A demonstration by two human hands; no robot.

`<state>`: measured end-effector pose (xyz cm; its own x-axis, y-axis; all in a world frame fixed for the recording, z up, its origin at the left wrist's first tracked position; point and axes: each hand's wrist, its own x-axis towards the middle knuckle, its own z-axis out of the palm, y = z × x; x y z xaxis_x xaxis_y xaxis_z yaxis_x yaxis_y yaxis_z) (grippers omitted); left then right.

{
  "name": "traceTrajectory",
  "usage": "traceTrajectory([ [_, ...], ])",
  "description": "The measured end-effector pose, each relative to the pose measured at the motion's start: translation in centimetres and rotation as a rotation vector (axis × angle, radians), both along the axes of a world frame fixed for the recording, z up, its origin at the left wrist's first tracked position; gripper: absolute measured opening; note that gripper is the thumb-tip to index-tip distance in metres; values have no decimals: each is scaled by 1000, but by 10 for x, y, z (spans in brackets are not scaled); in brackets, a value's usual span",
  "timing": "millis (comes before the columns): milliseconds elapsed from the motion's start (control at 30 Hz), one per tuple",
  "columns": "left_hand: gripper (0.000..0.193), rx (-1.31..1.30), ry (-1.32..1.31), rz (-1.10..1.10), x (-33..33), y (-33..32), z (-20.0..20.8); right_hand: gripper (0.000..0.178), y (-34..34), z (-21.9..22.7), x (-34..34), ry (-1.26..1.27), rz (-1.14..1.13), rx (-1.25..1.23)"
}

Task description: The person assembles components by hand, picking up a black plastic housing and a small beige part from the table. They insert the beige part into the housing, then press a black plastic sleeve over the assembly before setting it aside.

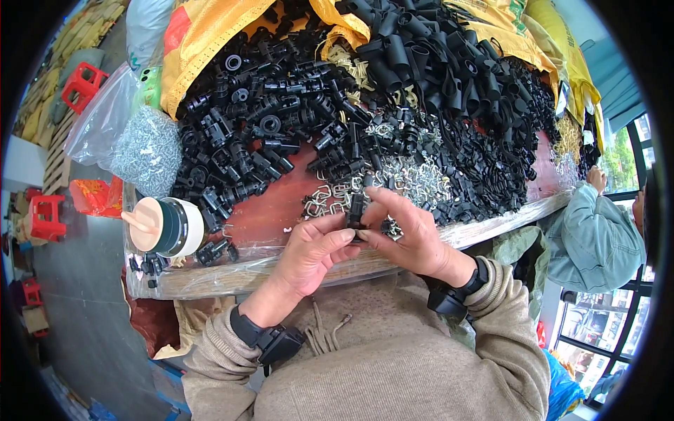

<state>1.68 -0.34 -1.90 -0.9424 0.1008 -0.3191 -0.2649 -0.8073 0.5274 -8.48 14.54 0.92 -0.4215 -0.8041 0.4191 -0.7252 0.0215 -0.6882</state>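
Note:
Over the table's front edge, both hands meet around a small black plastic fitting point(356, 209), held upright. My left hand point(309, 258) pinches its lower end between thumb and fingers. My right hand point(411, 235) closes on it from the other side, thumb at the bottom and forefinger near the top. The fingers partly hide the fitting's base. Just beyond lie a pile of silvery U-shaped metal clips point(414, 175), a heap of black ribbed fittings point(242, 133) to the left, and many small black pieces point(484, 168) to the right.
A lidded cup point(184, 226) stands at the table's left front, near a plastic bag of metal screws point(146, 151). Black tubes point(421, 59) spill from yellow sacks point(210, 35) at the back. Another person's sleeve point(590, 242) is at the right. Red stools point(48, 216) stand left.

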Motion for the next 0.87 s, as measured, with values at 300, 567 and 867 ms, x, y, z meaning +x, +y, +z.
traceTrajectory([
  [300, 27, -101, -81, -19, 0, -8, 0, 82, -4, -10, -12, -556, -23, 127],
  [567, 27, -625, -175, 55, 1, -60, 5, 75, -1, -14, -17, -710, -72, 88],
  [867, 30, -1167, -121, -11, 1, -62, -1, 70, -2, -14, -19, -693, -58, 96],
])
